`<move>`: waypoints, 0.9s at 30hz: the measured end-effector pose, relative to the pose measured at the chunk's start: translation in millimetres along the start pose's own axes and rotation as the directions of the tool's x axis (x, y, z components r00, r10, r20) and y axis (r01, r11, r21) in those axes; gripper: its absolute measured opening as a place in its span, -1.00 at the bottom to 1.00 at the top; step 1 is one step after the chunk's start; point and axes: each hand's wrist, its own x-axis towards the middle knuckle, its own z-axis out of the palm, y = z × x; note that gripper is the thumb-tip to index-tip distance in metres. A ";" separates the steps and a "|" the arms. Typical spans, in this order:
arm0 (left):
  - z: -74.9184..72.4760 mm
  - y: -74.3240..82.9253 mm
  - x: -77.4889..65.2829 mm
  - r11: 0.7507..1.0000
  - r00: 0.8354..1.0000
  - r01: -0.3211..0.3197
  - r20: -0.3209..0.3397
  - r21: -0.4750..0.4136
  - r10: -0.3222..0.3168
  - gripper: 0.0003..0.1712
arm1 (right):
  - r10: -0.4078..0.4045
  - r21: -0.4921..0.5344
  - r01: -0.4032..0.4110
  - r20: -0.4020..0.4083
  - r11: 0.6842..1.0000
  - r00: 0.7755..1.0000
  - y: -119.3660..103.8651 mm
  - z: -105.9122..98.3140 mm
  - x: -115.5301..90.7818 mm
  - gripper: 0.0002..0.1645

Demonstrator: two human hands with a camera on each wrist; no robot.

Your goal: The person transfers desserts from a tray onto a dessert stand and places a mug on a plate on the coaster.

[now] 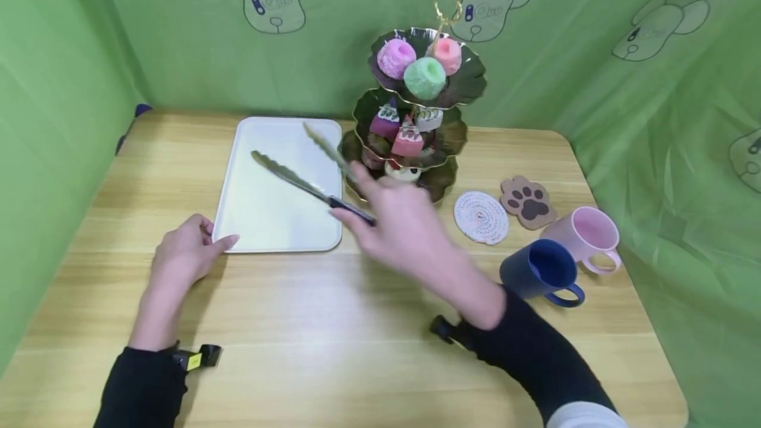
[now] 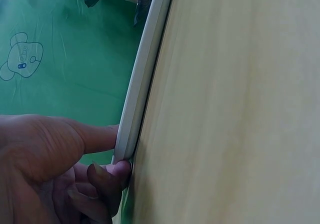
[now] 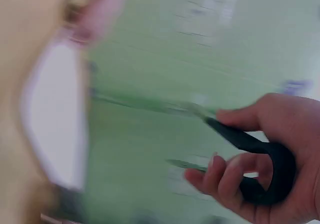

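Observation:
My left hand (image 1: 184,249) pinches the near left corner of a white rectangular tray (image 1: 267,216) between thumb and fingers. In the left wrist view the thumb lies on the rim and fingertips sit under it. My right hand (image 1: 410,223) grips a pair of tongs (image 1: 291,177) by the dark handle, the two arms spread apart over the tray with nothing between them. Beside it stands a three-tiered stand (image 1: 472,81) of dark scalloped plates. Its top plate holds purple (image 1: 396,58), green (image 1: 425,78) and pink (image 1: 447,56) round cakes; triangular cake slices (image 1: 408,137) sit below.
Right of the stand lie a round woven coaster (image 1: 481,217) and a brown paw-shaped coaster (image 1: 528,202). A blue mug (image 1: 529,273) and a pink mug (image 1: 591,230) stand close by my right forearm. A green curtain (image 1: 357,5) surrounds the wooden table (image 1: 309,349).

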 end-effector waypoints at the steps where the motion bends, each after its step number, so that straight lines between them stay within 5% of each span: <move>1: 0.0 0.0 -0.3 1.000 1.000 -0.001 -0.002 0.002 0.001 -0.23 | 0.012 -0.025 -0.012 0.025 1.000 1.000 -1.6 19.1 6.3 -0.12; 7: 1.1 2.2 -0.5 1.000 1.000 -0.011 -0.010 -0.006 0.011 -0.25 | 0.130 -0.156 -0.114 0.103 0.981 0.986 -9.3 109.9 46.5 -0.14; 13: 5.2 2.8 -1.0 1.000 1.000 -0.004 -0.006 -0.011 0.004 -0.27 | 0.219 -0.220 -0.189 0.117 0.957 0.969 -10.6 161.6 76.5 -0.19; 18: 6.4 0.7 -0.7 1.000 1.000 -0.016 -0.014 -0.008 0.016 -0.27 | 0.292 -0.244 -0.250 0.154 0.937 0.944 -13.5 176.8 91.6 -0.21; 27: 2.3 1.5 1.8 1.000 1.000 -0.006 -0.009 0.011 0.006 -0.28 | 0.266 -0.355 -0.146 0.319 0.923 0.910 -21.5 173.0 113.0 -0.62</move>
